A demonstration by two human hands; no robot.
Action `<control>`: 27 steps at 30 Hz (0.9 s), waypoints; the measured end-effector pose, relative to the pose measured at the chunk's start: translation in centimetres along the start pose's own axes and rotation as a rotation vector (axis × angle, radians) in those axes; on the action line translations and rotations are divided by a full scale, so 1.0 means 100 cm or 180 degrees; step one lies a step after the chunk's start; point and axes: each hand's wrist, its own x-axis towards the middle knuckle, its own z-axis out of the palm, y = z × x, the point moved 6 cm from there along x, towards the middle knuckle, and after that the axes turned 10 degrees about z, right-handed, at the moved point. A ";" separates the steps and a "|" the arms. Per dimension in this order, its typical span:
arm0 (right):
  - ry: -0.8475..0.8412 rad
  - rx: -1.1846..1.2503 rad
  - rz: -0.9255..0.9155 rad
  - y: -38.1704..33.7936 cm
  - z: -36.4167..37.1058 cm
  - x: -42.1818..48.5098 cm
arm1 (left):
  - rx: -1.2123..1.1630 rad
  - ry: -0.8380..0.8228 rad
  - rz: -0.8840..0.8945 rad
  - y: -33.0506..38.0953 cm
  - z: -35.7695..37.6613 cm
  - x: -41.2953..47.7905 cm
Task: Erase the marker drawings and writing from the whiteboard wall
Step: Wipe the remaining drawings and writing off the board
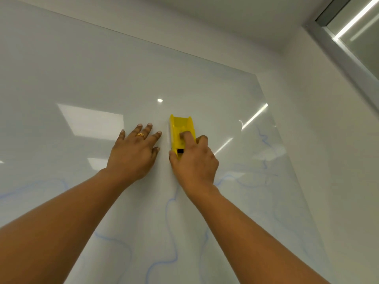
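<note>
A glossy whiteboard wall [102,74] fills most of the head view. My right hand [194,160] grips a yellow eraser [180,128] and holds it flat against the board, with the index finger lying on top of it. My left hand [133,152], wearing a gold ring, rests flat on the board just left of the eraser, fingers spread. Faint blue marker lines [170,218] curve across the lower board below both hands, and more blue squiggles [264,140] sit near the board's right edge.
The whiteboard's right edge meets a plain white wall [317,160]. A metal-framed glass panel [348,48] stands at the upper right. Ceiling lights reflect on the board above my left hand.
</note>
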 end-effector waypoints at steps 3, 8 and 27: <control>-0.0021 0.0016 0.0004 0.014 -0.005 0.006 | -0.0048 0.0118 -0.0064 0.004 0.000 -0.003; 0.0031 -0.0080 0.0506 0.063 -0.020 0.026 | -0.0139 0.0196 -0.0107 0.007 -0.001 -0.003; 0.0159 -0.0298 0.0206 0.040 -0.008 0.014 | -0.0190 0.0029 -0.0048 0.008 0.002 -0.003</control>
